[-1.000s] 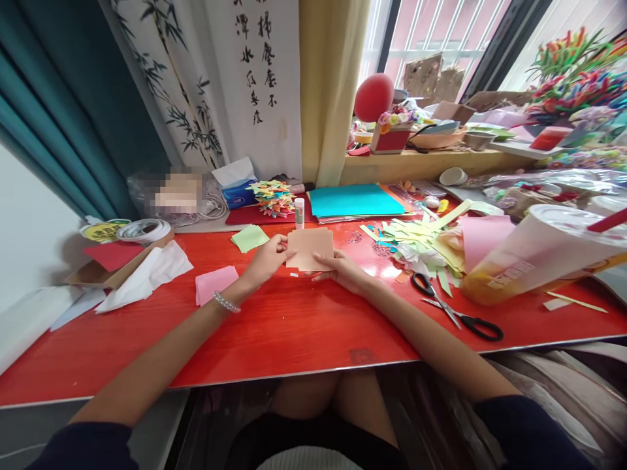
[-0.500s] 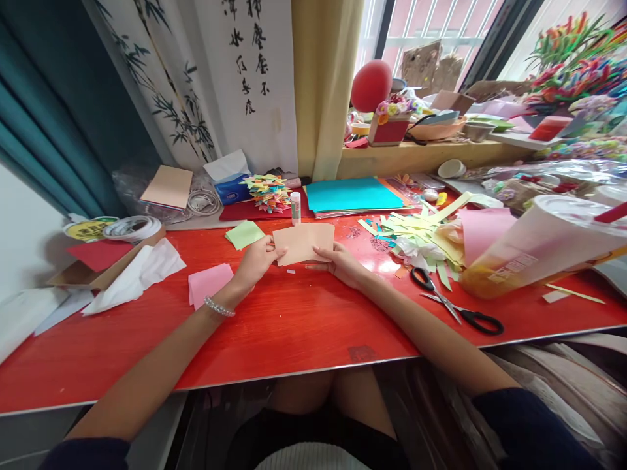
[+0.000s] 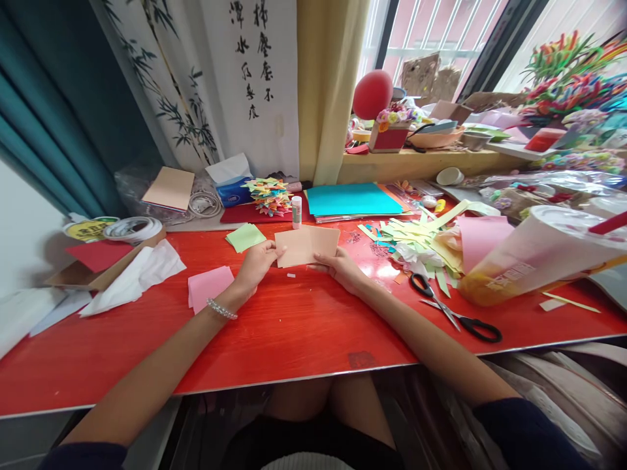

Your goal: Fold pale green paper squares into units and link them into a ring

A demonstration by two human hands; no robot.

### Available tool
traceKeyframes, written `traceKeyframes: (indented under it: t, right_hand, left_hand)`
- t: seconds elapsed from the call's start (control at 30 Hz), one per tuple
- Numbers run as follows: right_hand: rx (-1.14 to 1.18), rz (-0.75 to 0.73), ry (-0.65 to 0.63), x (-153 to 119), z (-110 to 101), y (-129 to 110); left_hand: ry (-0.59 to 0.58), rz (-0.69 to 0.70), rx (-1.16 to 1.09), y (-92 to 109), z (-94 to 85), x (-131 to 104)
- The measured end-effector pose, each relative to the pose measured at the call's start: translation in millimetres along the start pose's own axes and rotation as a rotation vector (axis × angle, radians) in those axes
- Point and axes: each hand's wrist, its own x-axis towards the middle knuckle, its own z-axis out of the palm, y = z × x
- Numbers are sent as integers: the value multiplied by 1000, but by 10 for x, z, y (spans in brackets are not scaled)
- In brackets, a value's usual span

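Note:
Pale orange-tan paper pieces [image 3: 308, 245] are held up between both hands, just above the red table. My left hand [image 3: 258, 262] pinches their left edge, thumb in front. My right hand [image 3: 339, 266] grips the lower right part, with the thumb on the front face. An edge line near the middle suggests two overlapping sheets or stacks; how many I cannot tell. Behind the paper stands a glue stick [image 3: 296, 212]. Green paper squares [image 3: 245, 237] lie beyond my left hand, and pink paper squares [image 3: 210, 288] lie to its left. A small white scrap [image 3: 291, 275] is below the paper.
Black-handled scissors [image 3: 458, 312] lie open to the right, beside a tilted plastic drink cup [image 3: 533, 261]. Paper strips [image 3: 421, 238] are heaped at the right. Turquoise sheets [image 3: 353, 199] and a folded paper-star pile [image 3: 271, 196] sit at the back. A cardboard box [image 3: 98, 274] stands left.
The right-hand part of the paper has slid or fanned slightly to the right, with an edge now showing near the middle. My right hand has shifted slightly right. The camera view has tilted a little.

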Motion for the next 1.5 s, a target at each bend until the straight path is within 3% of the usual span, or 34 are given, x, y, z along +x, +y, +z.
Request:
traceKeyframes:
  t: [0.13, 0.37, 0.6, 0.73, 0.87, 0.97, 1.17, 1.33, 1.5]
  right_hand:
    - [29, -28, 46, -1, -60, -100]
    - [-26, -194, 164, 0, -305, -355]
    - [-44, -147, 156, -34, -234, -338]
    - [-49, -137, 137, -36, -221, -321]
    - [-68, -128, 126, -36, -227, -300]
    - [-90, -104, 117, -51, -184, -277]
    - [-95, -19, 55, -121, -9, -199]
    - [-92, 24, -30, -159, 57, -160]
    - [-57, 17, 52, -145, 25, -191]
  left_hand:
    - [34, 21, 26, 32, -61, 12]
    - [-49, 2, 87, 164, -7, -86]
    - [-37, -27, 93, 237, 25, -130]
    - [-190, -141, 154, 151, 55, -139]
    - [-304, 14, 516, 35, 116, -171]
    - [-238, 92, 644, 40, 146, -198]
    - [-18, 89, 415, 158, 144, -199]
    - [-40, 92, 303, 125, 121, -173]
    - [-49, 110, 279, 108, 66, -140]
